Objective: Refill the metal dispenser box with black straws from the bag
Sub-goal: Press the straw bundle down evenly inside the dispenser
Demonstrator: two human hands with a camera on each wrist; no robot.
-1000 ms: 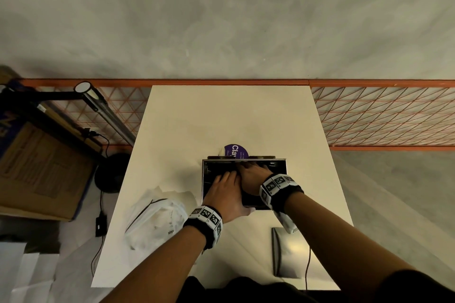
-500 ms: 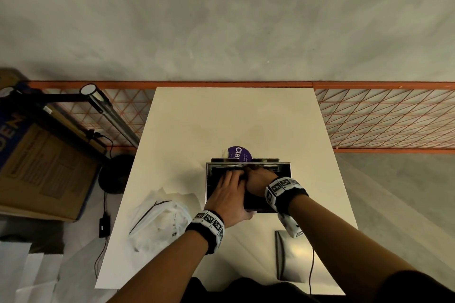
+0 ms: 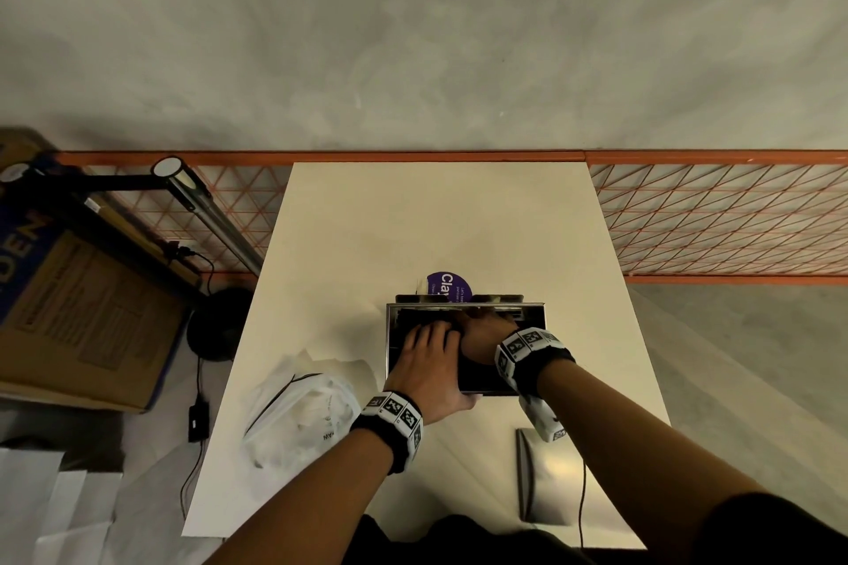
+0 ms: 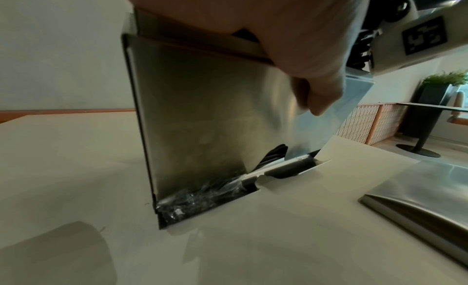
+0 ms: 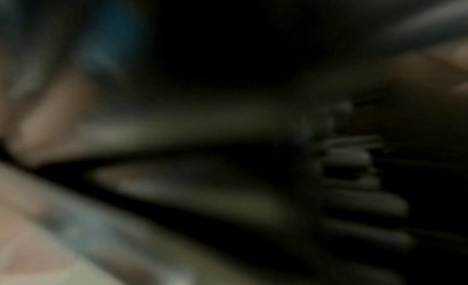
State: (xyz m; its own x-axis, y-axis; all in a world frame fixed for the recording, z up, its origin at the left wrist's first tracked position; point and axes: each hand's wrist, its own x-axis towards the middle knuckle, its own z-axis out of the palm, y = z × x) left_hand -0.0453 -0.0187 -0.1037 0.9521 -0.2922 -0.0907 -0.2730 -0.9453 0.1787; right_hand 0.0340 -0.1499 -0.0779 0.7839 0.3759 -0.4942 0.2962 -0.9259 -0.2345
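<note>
The metal dispenser box (image 3: pixel 395 362) stands open-topped at the middle of the table, with black straws (image 3: pixel 482 374) dark inside it. My left hand (image 3: pixel 426 353) lies over the box's left half, fingers stretched onto the straws and thumb (image 4: pixel 316 93) down the outside of the near wall (image 4: pixel 202 119). Beside it, my right hand (image 3: pixel 484 330) reaches down into the box, its fingers hidden. Straw ends (image 4: pixel 273 155) and crinkled wrapping (image 4: pixel 202 195) show at the bottom slot. The white plastic bag (image 3: pixel 298 413) lies to the left. The right wrist view is dark and blurred.
The box's metal lid (image 3: pixel 543 473) lies flat near the table's front right corner, with a cable beside it. A purple round label (image 3: pixel 447 287) stands just behind the box. An orange mesh railing (image 3: pixel 716 216) runs behind the table. Cardboard boxes (image 3: pixel 82 317) sit on the left.
Both hands stay in the box. My left fingers have crept a little further in toward the far wall; the right hand has barely shifted.
</note>
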